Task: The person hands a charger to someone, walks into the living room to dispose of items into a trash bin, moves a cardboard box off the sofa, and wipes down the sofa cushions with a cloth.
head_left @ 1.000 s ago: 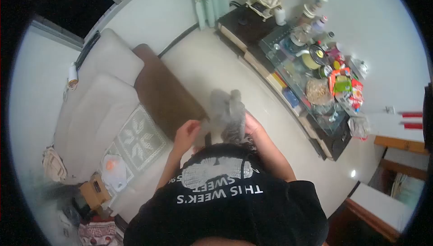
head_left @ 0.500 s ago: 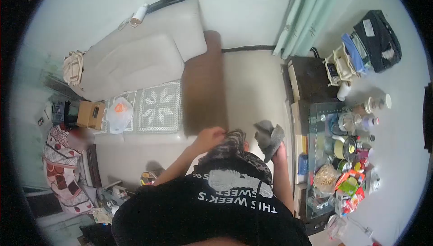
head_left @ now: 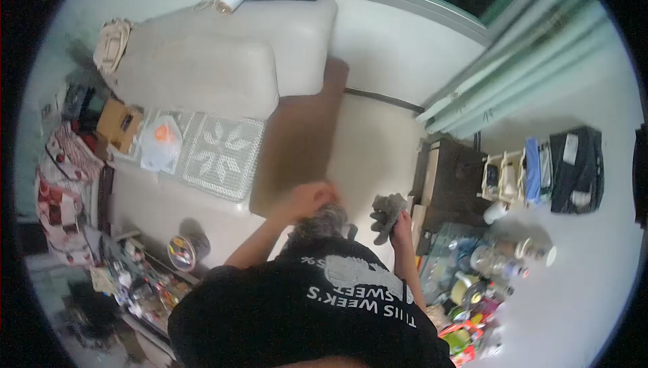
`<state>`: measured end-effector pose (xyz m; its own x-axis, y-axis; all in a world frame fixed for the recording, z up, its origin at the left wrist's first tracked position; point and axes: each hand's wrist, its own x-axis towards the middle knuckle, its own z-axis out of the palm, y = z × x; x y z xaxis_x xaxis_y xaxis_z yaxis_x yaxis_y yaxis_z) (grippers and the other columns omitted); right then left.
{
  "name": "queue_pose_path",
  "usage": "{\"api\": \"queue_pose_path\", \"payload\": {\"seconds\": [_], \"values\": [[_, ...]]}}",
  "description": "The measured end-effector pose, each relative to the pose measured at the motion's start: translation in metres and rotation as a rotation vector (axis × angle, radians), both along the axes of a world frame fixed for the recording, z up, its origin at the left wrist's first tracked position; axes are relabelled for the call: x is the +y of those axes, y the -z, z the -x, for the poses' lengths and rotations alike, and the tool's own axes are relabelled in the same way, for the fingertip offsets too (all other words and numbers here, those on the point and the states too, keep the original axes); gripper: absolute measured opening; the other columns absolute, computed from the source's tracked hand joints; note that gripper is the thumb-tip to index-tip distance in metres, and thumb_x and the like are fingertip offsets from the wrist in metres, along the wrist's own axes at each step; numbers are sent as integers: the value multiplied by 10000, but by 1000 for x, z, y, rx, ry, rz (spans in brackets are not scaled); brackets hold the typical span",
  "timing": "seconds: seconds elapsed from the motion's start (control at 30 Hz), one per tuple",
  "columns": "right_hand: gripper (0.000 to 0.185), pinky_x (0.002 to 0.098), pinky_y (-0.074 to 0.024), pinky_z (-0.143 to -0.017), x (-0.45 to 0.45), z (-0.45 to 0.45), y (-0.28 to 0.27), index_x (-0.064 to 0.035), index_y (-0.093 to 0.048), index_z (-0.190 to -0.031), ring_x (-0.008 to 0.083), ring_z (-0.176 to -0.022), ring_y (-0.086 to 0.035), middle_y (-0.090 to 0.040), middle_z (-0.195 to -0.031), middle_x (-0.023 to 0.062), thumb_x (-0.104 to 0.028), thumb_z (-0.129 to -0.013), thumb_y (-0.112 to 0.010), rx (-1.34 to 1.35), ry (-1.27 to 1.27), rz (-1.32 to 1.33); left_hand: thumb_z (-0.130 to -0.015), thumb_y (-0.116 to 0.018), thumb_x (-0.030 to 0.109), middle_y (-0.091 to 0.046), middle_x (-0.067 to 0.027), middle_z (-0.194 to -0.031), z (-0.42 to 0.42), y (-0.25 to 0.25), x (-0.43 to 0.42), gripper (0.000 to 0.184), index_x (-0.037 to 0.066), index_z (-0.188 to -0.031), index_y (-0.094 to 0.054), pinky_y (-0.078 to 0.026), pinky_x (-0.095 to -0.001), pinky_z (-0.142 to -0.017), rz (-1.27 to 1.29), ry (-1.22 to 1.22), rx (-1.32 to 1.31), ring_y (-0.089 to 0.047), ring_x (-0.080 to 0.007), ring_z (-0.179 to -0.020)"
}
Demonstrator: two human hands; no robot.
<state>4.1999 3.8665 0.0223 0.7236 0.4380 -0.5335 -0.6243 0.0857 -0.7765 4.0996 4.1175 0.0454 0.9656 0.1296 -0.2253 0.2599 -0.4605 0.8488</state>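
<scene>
My right hand [head_left: 403, 225] grips a grey knitted glove [head_left: 387, 216], held out in front of my right thigh. Stubby finger shapes stick out of the glove's left and lower sides. Above the camouflage-patterned shorts [head_left: 317, 226] is my left hand [head_left: 312, 199], smeared by motion, so its fingers and anything in them cannot be made out. A black T-shirt [head_left: 270, 307] with white print covers my body.
To the left stands a pale sofa [head_left: 196, 71] with a patterned mat [head_left: 223, 155] and a plastic bag [head_left: 160, 144]. A bin [head_left: 187, 252] is on the floor. On the right, a dark cabinet [head_left: 455, 179] adjoins a cluttered glass-topped table [head_left: 442, 253].
My view has turned, so the sofa and window have shifted and the right-hand furniture sits lower. The glove now shows its fingers more spread. My left hand remains near the shorts.
</scene>
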Motion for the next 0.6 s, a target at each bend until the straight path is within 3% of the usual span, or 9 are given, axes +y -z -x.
{"api": "queue_pose_path", "payload": {"seconds": [0.03,0.07,0.1,0.17,0.23,0.33,0.5,0.6], "values": [[350,312,-498,-548,5,-16,-2,30,-485,-1041,243,-699,-596,-582,-871,145,-262,-863,-408,9,-39,21,-768,-542,195,-598,-125,-817,-6,-5,8,246,54,-969,-536,-448,-345,-688,27,-18,28,-582,-264,-768],[358,317,-497,-551,12,-30,-3,33,-481,-1051,242,-703,-595,-580,-877,146,-261,-862,-404,11,-88,4,-762,-543,195,-595,-129,-814,-11,12,16,237,53,-951,-535,-447,-356,-689,-158,-82,-83,-578,-280,-771],[366,322,-497,-555,22,-46,-1,36,-478,-1061,240,-706,-593,-579,-883,147,-261,-861,-401,12,-135,-22,-762,-543,195,-595,-129,-814,-15,26,24,237,53,-951,-535,-447,-356,-689,-150,-118,-69,-578,-280,-771],[393,339,-496,-583,40,-72,5,40,-475,-1068,235,-719,-588,-576,-883,147,-286,-864,-393,-23,-171,-33,-770,-537,201,-592,-124,-827,-31,14,39,238,49,-953,-534,-445,-361,-699,-157,-158,19,-572,-288,-787],[404,350,-494,-612,61,-91,9,29,-475,-1074,234,-747,-583,-576,-911,161,-304,-873,-367,-94,-30,-35,-777,-532,207,-590,-126,-843,-44,17,53,243,44,-957,-533,-444,-360,-703,-199,-157,-2,-568,-290,-798],[389,366,-492,-641,93,-112,-9,12,-456,-1108,247,-777,-577,-568,-966,173,-283,-883,-339,40,-170,-161,-788,-526,214,-585,-134,-871,-52,-5,65,249,31,-956,-534,-442,-359,-710,-298,-150,11,-562,-295,-818],[371,386,-496,-655,149,-137,29,-7,-414,-1158,268,-828,-569,-540,-1045,164,-258,-900,-325,208,-157,-261,-795,-523,232,-579,-152,-891,-51,-6,82,264,21,-952,-545,-438,-361,-721,-267,-306,99,-552,-305,-838],[352,367,-456,-771,188,-162,48,-9,-384,-1182,249,-961,-514,-482,-1128,130,-209,-892,-364,128,-181,-171,-768,-543,193,-573,-124,-905,-29,9,84,228,56,-950,-553,-438,-365,-713,-293,-382,121,-555,-290,-819]]}}
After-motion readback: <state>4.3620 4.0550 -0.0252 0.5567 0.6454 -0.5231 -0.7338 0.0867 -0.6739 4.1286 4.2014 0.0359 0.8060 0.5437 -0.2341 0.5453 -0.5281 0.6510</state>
